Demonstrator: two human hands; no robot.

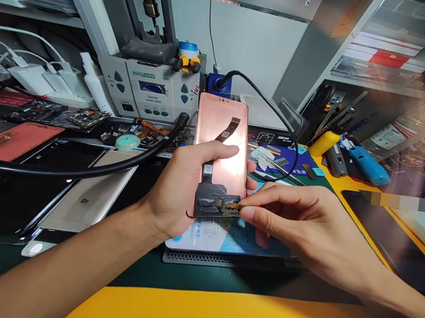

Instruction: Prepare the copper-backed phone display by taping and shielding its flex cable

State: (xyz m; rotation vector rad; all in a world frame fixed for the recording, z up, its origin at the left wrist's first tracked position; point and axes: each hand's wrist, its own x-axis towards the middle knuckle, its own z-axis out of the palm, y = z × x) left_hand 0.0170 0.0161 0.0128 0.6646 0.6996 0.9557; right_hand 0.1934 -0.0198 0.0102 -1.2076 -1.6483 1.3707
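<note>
My left hand [177,185] grips a phone screen [226,114] from the left side, thumb across its copper-coloured back and fingertips at the right edge. A dark flex cable [232,126] runs along that back, passing under the thumb. Black film [206,205] covers the screen's lower end. My right hand [295,214] pinches a thin blade [231,209], which looks like a razor blade, between thumb and fingertips. The blade lies against the black film at the lower right corner; whether its edge is under the film I cannot tell. The screen is held tilted above a blue-and-white mat.
Behind stands a grey soldering and hot-air station [153,91]. A thick black hose [128,169] crosses the bench at left, above a white phone back cover [86,197] and other screens. Tweezers [281,170] lie at the back right. A dark phone screen [393,240] rests at right.
</note>
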